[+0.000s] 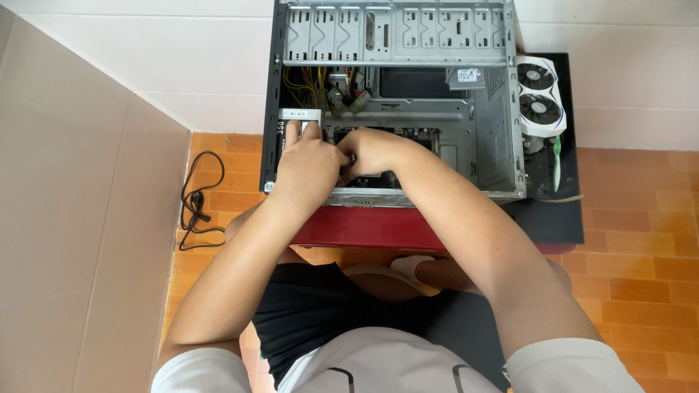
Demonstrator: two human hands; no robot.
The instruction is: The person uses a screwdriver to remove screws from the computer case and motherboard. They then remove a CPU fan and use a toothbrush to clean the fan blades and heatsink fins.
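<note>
Left hand (309, 164) grips a silver bracket (301, 115) lying crosswise; right hand (368, 151) seemingly pinches a screwdriver (352, 157).

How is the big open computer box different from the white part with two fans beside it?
The computer case is big, grey bare metal and open, so you see inside; the fan card is small, white and closed up. Both hands, left and right, reach into the case; nobody touches the fan card. Both lie on the same low table.
</note>
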